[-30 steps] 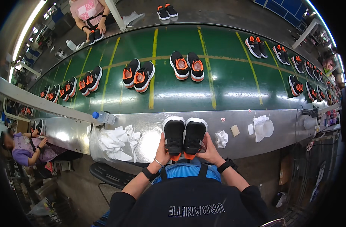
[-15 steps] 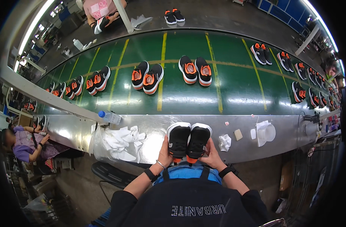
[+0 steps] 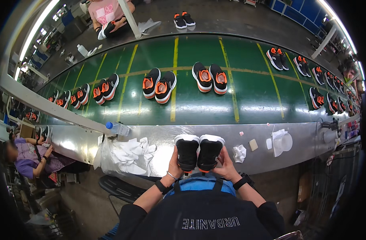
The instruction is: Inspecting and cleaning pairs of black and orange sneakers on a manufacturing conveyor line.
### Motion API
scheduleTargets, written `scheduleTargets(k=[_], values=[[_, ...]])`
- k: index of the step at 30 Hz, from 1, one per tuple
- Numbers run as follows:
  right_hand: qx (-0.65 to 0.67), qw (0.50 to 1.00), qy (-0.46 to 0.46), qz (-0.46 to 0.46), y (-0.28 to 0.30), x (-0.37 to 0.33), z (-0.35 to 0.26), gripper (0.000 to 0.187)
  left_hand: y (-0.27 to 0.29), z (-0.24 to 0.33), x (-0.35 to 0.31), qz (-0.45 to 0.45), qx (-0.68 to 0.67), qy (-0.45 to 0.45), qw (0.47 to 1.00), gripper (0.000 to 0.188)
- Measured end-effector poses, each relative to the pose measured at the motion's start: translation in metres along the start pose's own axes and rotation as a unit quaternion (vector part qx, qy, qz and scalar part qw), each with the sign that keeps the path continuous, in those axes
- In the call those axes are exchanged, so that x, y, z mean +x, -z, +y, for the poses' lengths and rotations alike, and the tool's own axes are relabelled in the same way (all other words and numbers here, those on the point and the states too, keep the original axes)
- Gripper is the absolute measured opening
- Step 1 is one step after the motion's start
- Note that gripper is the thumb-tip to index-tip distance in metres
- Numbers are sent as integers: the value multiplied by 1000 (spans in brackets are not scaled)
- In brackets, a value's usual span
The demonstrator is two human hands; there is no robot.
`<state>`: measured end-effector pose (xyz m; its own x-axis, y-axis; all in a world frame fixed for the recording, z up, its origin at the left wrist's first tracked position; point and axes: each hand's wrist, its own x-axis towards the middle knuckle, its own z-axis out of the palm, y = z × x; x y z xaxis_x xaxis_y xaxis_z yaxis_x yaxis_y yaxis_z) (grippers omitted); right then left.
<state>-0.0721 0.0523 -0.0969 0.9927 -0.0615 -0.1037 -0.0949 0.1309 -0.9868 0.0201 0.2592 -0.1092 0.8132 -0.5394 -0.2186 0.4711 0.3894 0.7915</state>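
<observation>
In front of my body I hold a pair of black sneakers with white toe edges and orange linings, side by side with toes pointing away. My left hand [image 3: 174,165] is closed round the outer side of the left sneaker [image 3: 187,153]. On the other side, my right hand [image 3: 226,166] grips the right sneaker [image 3: 209,154]. The heels hang near my waist, and my fingers are partly hidden behind the shoes. Beneath and beyond them lies a metal ledge [image 3: 167,136].
Past the ledge runs a green conveyor belt [image 3: 151,114] carrying several pairs of matching sneakers [image 3: 210,78]. White cloths [image 3: 127,156], a capped bottle [image 3: 118,129], crumpled paper [image 3: 239,153] and a beige block [image 3: 253,145] lie on the ledge. Co-workers [image 3: 33,156] handle shoes at left and across the belt.
The pair in my hands has tilted a little, and the two toes stand slightly farther apart. My grip stays the same. The whole view has shifted slightly.
</observation>
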Motion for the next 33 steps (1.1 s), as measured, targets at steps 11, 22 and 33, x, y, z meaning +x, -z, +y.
scheduleTargets(k=[11, 22, 33], values=[[-292, 953, 20, 73, 12, 43, 67, 48, 70, -58, 35, 63, 635, 44, 768, 77], [-576, 790, 9, -211, -44, 45, 13, 45, 67, -36, 38, 26, 650, -12, 759, 48], [-667, 744, -42, 32, 200, 136, -130, 52, -37, 72, 193, -94, 693, -147, 700, 53]])
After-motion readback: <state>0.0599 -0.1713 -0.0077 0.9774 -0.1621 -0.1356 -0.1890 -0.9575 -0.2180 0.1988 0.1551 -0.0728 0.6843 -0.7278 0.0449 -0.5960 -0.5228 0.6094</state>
